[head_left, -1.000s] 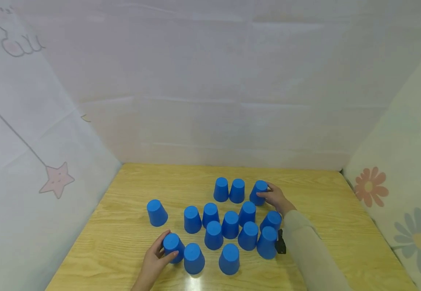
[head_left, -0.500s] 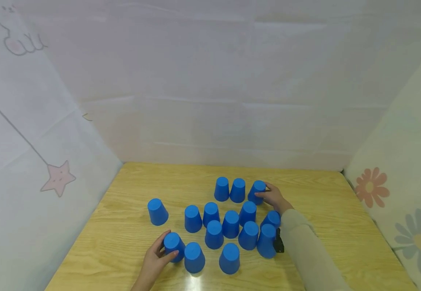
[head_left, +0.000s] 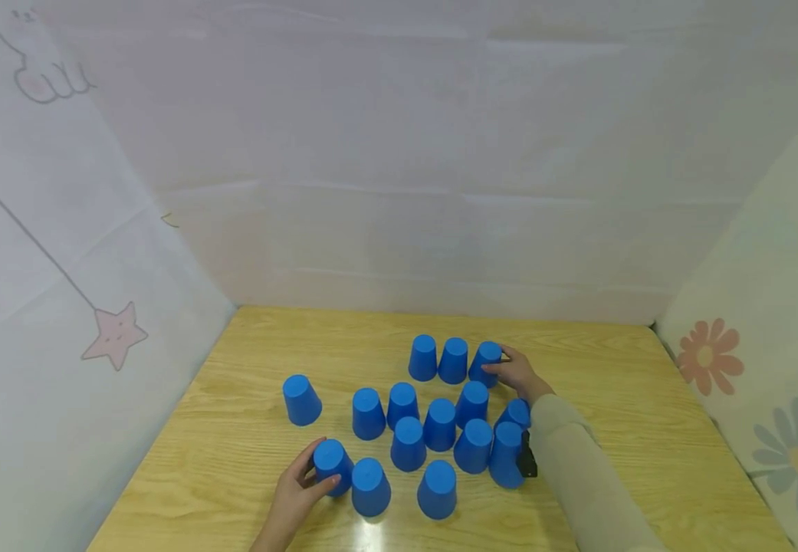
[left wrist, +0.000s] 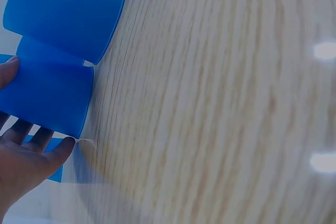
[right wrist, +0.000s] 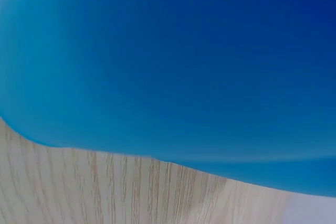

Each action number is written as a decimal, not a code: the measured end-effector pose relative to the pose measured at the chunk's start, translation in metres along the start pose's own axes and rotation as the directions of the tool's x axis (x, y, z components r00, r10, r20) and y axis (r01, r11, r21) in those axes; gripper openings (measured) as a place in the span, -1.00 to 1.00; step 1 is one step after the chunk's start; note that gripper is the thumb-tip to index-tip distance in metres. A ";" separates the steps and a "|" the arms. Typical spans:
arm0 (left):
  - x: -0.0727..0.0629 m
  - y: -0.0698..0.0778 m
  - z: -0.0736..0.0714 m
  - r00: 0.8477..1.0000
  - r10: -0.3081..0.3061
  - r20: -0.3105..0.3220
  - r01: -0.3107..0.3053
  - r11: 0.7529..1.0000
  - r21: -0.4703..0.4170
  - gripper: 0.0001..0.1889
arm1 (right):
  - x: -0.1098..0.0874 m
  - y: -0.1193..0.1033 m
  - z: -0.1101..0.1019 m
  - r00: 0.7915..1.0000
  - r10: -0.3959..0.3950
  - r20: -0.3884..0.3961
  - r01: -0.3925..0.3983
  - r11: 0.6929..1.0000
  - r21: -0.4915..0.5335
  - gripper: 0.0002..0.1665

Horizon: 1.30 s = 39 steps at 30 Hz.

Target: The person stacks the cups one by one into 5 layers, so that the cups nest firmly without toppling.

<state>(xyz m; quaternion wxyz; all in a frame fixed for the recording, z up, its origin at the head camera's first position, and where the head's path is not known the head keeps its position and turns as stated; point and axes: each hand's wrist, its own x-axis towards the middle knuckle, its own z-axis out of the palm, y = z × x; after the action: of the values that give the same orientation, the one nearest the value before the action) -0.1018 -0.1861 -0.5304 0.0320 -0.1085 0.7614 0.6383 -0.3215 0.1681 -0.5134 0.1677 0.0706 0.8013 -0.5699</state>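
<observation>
Several blue plastic cups stand upside down on the table. At the front left my left hand (head_left: 291, 494) grips one cup (head_left: 332, 458), with the thumb on its near side and the fingers on its far left side. Close up in the left wrist view, that cup (left wrist: 47, 98) lies between thumb and fingers. My right hand (head_left: 517, 373) holds the right-hand cup (head_left: 485, 362) of the back row, beside the back middle cup (head_left: 453, 362) and the back left cup (head_left: 422, 359). A blue cup surface (right wrist: 173, 77) fills most of the right wrist view and hides the right hand.
One cup (head_left: 301, 400) stands apart at the left. Several more cluster mid-table, including a middle cup (head_left: 439, 425). A front right cup (head_left: 507, 456) stands against the black wrist camera (head_left: 527, 458), under my right forearm. Fabric walls (head_left: 405, 230) bound the wooden table (head_left: 185, 468).
My right hand has slid its cup a little left, narrowing the gap to the two other back cups. The left hand keeps its grip in place. The head view has shifted slightly.
</observation>
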 end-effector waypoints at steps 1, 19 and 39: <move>0.000 0.000 0.000 1.000 -0.003 0.000 0.003 1.000 -0.002 -0.28 | 0.000 0.000 0.000 1.000 -0.003 0.001 0.003 1.000 -0.001 -0.21; 0.001 -0.002 0.001 1.000 -0.004 0.006 0.004 1.000 0.003 -0.27 | 0.001 0.001 0.001 1.000 -0.015 -0.012 0.014 0.999 -0.040 -0.27; 0.000 -0.005 0.002 1.000 -0.003 -0.003 0.003 1.000 0.013 -0.27 | -0.010 0.005 -0.011 0.999 -0.029 0.036 0.029 0.999 0.023 -0.21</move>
<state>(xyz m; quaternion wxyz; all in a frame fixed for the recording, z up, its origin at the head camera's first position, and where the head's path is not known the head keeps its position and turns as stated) -0.1012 -0.1852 -0.5360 0.0324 -0.1106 0.7654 0.6331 -0.3126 0.1805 -0.5109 0.1730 0.0506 0.7927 -0.5824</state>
